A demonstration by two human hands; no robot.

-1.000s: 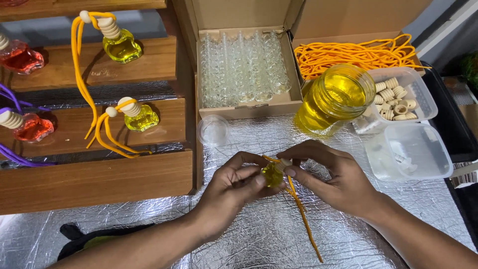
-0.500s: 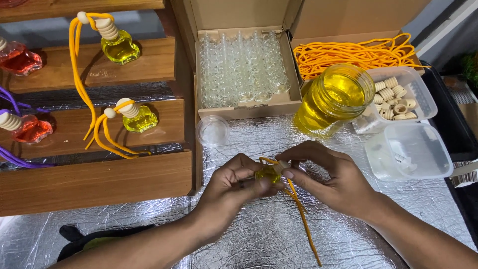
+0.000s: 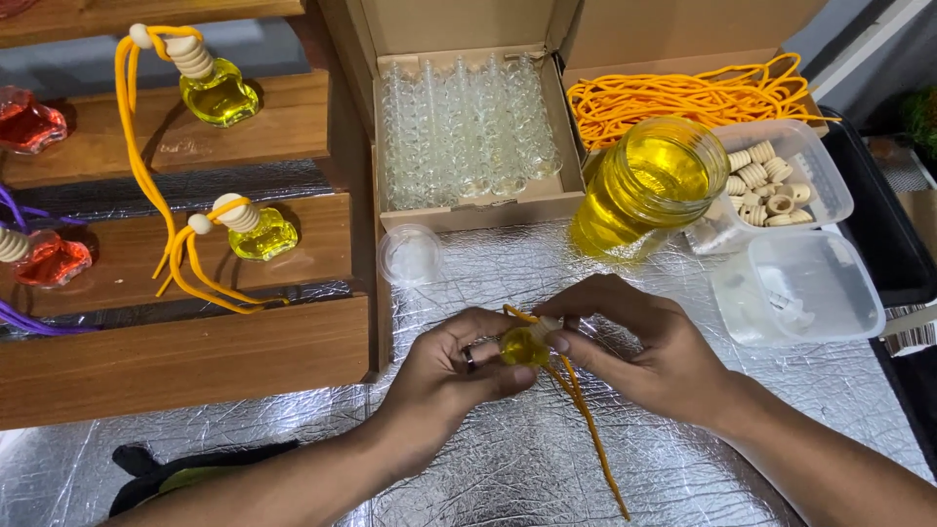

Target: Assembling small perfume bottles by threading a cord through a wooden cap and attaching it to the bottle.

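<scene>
Over a foil-covered table (image 3: 488, 468), the left hand (image 3: 444, 376) and right hand (image 3: 639, 346) meet, both pinching a small yellow-filled bottle (image 3: 522, 346) between fingertips, its orange cord (image 3: 590, 439) trailing down toward the near edge. Behind stand a jar of yellow liquid (image 3: 649, 185), a carton of empty glass bottles (image 3: 468, 122) and a tub of wooden caps (image 3: 771, 181); finished bottles rest on wooden shelves (image 3: 195, 351) at left.

L hand (image 3: 444, 376) & R hand (image 3: 644, 346) meet at centre, fingers curled, fingertips pinched together; both forearms angle in from below.
</scene>
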